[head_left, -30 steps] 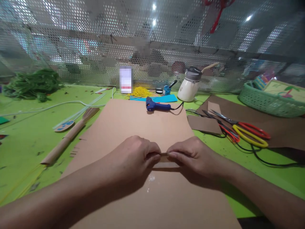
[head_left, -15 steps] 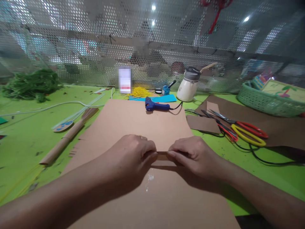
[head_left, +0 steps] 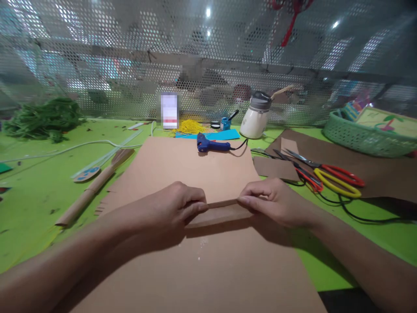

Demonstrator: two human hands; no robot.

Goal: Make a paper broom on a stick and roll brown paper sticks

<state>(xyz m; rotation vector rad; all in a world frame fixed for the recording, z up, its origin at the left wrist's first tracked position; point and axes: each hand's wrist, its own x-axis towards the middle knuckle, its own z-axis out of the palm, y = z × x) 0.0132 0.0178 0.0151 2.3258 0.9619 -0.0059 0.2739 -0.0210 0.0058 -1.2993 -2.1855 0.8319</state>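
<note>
A narrow brown paper strip (head_left: pixel 224 210), its upper edge folded or rolled, stretches between my hands. My left hand (head_left: pixel 182 204) pinches one end between thumb and fingers. At the other end my right hand (head_left: pixel 273 202) pinches it the same way, slightly higher. The strip is held just over a large sheet of brown paper (head_left: pixel 195 169) and casts a shadow on it. Small shiny clear spots, perhaps glue, show on the sheet below the strip. On the far part of the sheet lies a blue glue gun (head_left: pixel 213 144).
Scissors (head_left: pixel 339 176) with red and yellow handles lie right, beside a brown card (head_left: pixel 276 168) and black cord. A green basket (head_left: pixel 368 137) and white jug (head_left: pixel 256 117) stand behind. Left are a rolled paper tube (head_left: pixel 87 193) and green strands (head_left: pixel 45 115).
My hands have moved apart along the strip, showing more of it between them. The right hand has risen slightly, so the strip now slants.
</note>
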